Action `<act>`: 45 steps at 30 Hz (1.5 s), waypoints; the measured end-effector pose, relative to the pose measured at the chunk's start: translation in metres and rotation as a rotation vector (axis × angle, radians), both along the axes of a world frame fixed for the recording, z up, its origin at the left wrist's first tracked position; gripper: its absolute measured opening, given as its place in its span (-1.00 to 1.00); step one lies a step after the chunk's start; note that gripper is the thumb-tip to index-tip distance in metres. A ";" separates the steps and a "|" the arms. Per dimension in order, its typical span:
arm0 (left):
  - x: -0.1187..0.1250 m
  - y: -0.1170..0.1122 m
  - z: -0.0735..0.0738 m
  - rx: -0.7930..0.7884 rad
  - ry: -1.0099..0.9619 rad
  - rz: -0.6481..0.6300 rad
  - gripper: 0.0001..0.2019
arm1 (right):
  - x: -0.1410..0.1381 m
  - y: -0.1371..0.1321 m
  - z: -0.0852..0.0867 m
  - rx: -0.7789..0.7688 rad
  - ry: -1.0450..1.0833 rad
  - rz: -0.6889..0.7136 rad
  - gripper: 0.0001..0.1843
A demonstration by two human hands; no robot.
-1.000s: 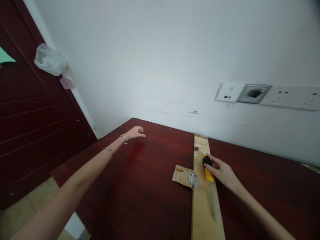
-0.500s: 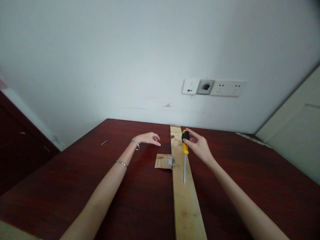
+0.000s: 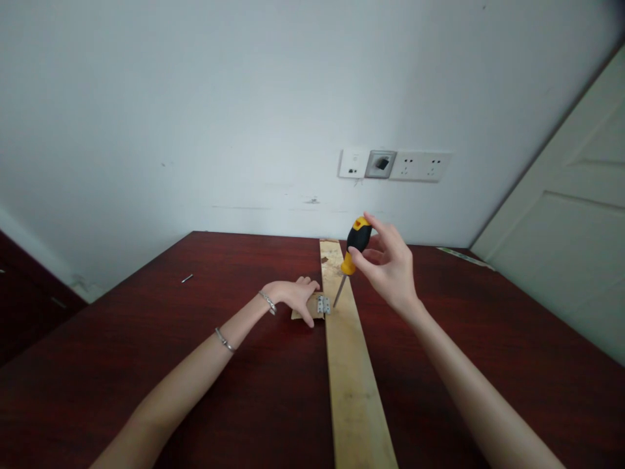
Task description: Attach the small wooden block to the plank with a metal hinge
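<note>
Left fingers (image 3: 306, 316) partly cover the small board (image 3: 314, 304); a metal pin (image 3: 187, 278) lies apart.

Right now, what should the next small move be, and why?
Probably ease the screwdriver slightly left, onto the hinge: the right hand holds it angled down just beside that hinge, while the left hand lies spread over the small wood piece.

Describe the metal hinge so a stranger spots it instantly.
On the dark red table, a long pale board runs toward the wall. The hinge straddles its left edge, between the left hand and the screwdriver: a small silvery plate amid wood.
</note>
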State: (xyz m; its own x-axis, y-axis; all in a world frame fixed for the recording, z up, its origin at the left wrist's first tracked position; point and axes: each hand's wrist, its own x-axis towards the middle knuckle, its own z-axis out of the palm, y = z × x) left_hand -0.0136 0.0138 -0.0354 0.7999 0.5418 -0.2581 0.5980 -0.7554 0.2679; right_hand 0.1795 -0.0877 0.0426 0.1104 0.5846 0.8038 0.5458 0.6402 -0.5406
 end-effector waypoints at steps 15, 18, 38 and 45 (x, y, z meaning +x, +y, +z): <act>0.008 -0.008 0.002 0.058 0.028 -0.074 -0.34 | -0.006 0.004 -0.006 0.033 -0.098 0.171 -0.41; 0.008 -0.008 0.001 0.054 0.026 -0.069 -0.33 | -0.007 0.005 -0.007 0.024 -0.099 0.168 -0.42; 0.008 -0.010 0.003 0.054 0.036 -0.055 -0.31 | -0.009 0.008 -0.012 0.038 -0.143 0.179 -0.42; 0.007 -0.009 0.001 0.055 0.030 -0.056 -0.31 | -0.010 0.008 -0.014 0.047 -0.166 0.191 -0.40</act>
